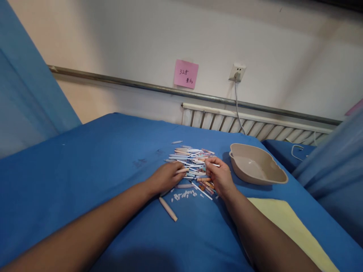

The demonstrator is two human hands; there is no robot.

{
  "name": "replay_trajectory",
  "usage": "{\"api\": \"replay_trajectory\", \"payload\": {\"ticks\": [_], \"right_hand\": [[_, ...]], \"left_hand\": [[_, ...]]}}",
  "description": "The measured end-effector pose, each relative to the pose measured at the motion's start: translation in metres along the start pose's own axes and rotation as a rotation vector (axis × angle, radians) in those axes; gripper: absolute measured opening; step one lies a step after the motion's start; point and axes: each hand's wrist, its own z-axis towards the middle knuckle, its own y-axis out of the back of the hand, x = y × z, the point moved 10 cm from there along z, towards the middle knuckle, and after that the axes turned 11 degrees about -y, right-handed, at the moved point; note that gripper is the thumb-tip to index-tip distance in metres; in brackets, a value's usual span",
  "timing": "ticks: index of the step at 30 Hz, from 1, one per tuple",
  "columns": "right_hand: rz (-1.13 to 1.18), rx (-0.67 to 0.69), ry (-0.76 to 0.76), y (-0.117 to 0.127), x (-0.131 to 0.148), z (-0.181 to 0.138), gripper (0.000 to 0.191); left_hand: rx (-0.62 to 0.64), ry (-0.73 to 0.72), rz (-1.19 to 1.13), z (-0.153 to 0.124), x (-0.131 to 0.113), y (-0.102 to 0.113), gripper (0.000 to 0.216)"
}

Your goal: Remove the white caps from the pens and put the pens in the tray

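Observation:
My left hand [169, 176] is closed around a cream pen barrel [182, 171], whose end points toward the pile. Between the fingertips of my right hand [220, 175] a thin white stick [216, 164] is pinched, probably a pen refill. Beneath and between both hands lies a loose pile of pen parts [195, 165]: grey-blue and beige barrels, white sticks, and orange-brown pieces. Small white bits [184, 195] are scattered on the near side of the pile. A separate beige pen barrel [168, 209] rests below my left wrist.
A beige plastic basin [255, 158] stands right of the pile. A yellow cloth [279, 211] lies partly behind my right forearm. Blue fabric [85, 162] covers the table. Behind it are a radiator [224, 120], a metal rail [141, 86] and a socket with a plugged cord [237, 73].

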Motion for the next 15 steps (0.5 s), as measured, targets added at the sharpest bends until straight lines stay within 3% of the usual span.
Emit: {"api": "replay_trajectory", "payload": {"ticks": [3,8,15], "right_hand": [[-0.004,0.042,-0.013,-0.005,-0.001,0.000,0.026],[-0.043,0.109,-0.007,-0.015,0.000,-0.004,0.026],[0.029,0.113,-0.063,-0.014,-0.001,-0.007,0.027]], "left_hand": [[-0.081,0.094,-0.272,-0.004,0.011,0.005,0.022],[-0.164,0.225,-0.727,-0.009,0.024,-0.008,0.027],[-0.235,0.313,-0.865,-0.013,0.030,-0.008,0.025]]}}
